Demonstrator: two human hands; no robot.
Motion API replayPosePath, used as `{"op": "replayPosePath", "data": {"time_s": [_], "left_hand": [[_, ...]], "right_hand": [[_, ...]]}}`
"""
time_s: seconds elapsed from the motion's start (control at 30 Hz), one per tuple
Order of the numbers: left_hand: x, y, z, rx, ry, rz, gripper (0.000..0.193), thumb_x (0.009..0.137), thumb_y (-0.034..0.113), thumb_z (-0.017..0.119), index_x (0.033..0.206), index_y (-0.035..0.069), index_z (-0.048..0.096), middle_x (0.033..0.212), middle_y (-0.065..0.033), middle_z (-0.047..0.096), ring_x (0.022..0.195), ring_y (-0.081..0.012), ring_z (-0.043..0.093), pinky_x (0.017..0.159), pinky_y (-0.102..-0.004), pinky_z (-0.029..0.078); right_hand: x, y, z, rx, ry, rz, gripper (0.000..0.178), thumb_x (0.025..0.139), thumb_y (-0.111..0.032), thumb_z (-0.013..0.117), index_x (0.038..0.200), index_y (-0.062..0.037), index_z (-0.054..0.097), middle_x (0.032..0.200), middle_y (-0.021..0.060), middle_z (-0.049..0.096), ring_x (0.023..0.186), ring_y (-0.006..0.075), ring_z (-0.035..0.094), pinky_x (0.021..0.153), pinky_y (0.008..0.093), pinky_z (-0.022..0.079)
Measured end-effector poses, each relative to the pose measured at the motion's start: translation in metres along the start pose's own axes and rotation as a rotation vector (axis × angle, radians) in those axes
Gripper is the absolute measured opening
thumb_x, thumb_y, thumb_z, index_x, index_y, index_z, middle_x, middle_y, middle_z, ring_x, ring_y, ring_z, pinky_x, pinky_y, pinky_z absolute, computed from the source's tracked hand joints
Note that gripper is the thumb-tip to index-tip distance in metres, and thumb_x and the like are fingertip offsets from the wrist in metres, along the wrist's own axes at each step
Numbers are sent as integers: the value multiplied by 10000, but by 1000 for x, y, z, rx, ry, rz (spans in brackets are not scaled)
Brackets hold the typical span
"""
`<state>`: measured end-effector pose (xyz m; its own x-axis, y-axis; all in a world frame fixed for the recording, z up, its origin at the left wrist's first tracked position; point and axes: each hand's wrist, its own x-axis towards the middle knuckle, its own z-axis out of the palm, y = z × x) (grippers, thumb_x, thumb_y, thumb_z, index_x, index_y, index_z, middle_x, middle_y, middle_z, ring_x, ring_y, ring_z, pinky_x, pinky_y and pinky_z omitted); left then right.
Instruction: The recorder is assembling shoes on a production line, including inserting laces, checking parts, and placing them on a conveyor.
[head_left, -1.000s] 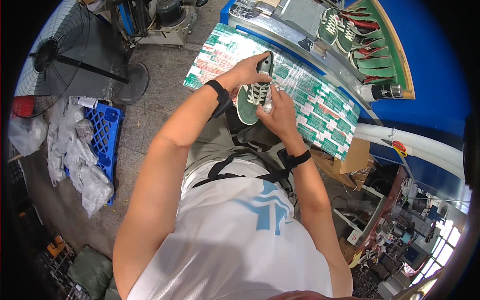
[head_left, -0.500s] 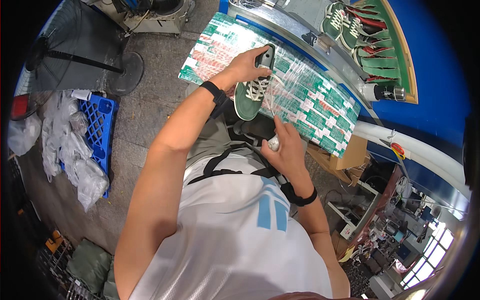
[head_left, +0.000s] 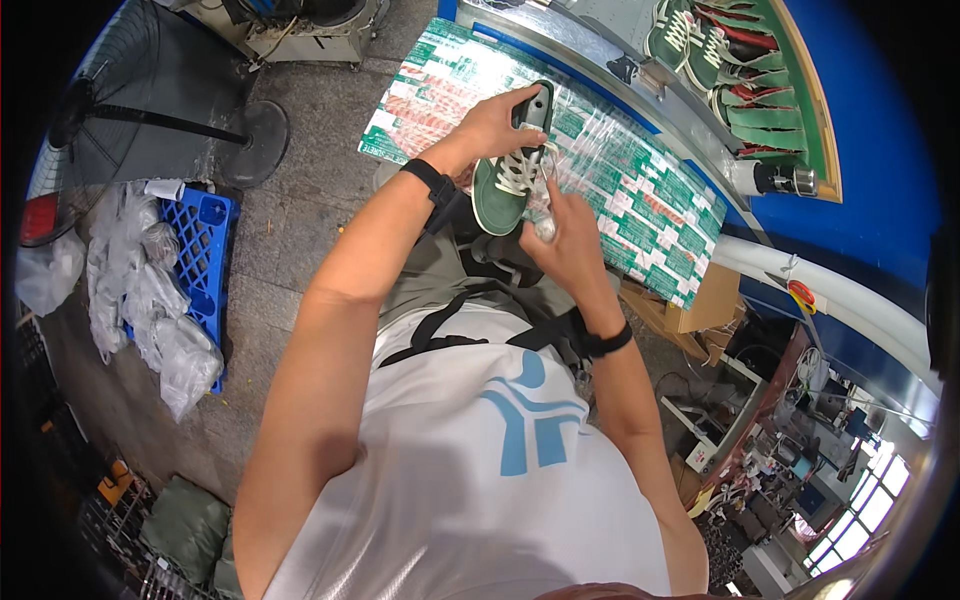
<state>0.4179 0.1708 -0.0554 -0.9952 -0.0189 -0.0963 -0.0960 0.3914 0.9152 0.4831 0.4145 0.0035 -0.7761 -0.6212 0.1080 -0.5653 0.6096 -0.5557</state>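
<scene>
A green sneaker (head_left: 498, 195) with a white sole edge is tilted over the near edge of the table, its toe toward me. My left hand (head_left: 498, 122) is closed round its upper part by the tongue and collar, thumb across the top of the laces. White shoelaces (head_left: 517, 175) run criss-cross over the front. Beside the shoe's right side, my right hand (head_left: 570, 240) pinches a loose lace end at the fingertips. A small whitish crumpled lump (head_left: 545, 229) shows against its palm; what it is I cannot make out.
A table covered in green-and-white printed sheeting (head_left: 630, 225) lies under the shoe. Behind it runs a metal rail (head_left: 600, 75), then a rack of green shoes and uppers (head_left: 750, 110). A blue pallet with plastic bags (head_left: 205, 260) and a fan base (head_left: 262, 145) stand left. A cardboard box (head_left: 705, 295) sits right.
My right hand has moved up toward the shoe, and the lace that stretched down to it is now a short loop beside the eyelets. The left hand keeps its hold.
</scene>
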Motion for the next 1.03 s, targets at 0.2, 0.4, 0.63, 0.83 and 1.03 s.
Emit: {"op": "replayPosePath", "data": {"time_s": [0.2, 0.4, 0.63, 0.83, 1.03], "left_hand": [[3, -5, 0, -28, -9, 23, 908, 908, 350, 915, 1682, 151, 485, 1489, -211, 687, 1345, -300, 673, 1097, -400, 535], [4, -13, 1, -48, -19, 85, 912, 928, 336, 904, 1701, 160, 453, 1530, -201, 664, 1377, -280, 646, 1119, -382, 517], [6, -16, -10, -152, -148, 15, 882, 964, 296, 875, 1723, 267, 426, 1533, -175, 666, 1348, -266, 642, 1086, -389, 534], [3, -5, -13, -94, -123, -8, 845, 976, 232, 860, 1712, 280, 448, 1479, -157, 703, 1211, -233, 694, 1022, -390, 563], [7, -1, -17, 47, -131, -18, 864, 959, 290, 886, 1709, 280, 456, 1393, -161, 744, 937, -200, 706, 914, -387, 591]], "right_hand": [[-21, -28, -9, -64, -50, 38, 777, 807, -243, 834, 1445, 130, 595, 1002, 216, 624, 931, 397, 633, 827, 490, 507], [3, -29, 16, -81, 134, -112, 784, 793, -273, 852, 1426, 118, 605, 1032, 192, 619, 952, 384, 624, 841, 498, 491], [21, -15, 38, -133, 126, -91, 766, 796, -280, 850, 1410, 111, 611, 1043, 187, 627, 937, 377, 632, 834, 494, 492], [24, -28, 44, 129, 99, 69, 698, 829, -245, 840, 1383, 134, 647, 1031, 216, 667, 971, 387, 685, 868, 466, 549], [6, -39, 29, 153, 21, 75, 688, 865, -253, 816, 1456, 57, 651, 1071, 186, 676, 1005, 390, 688, 907, 483, 543]]}}
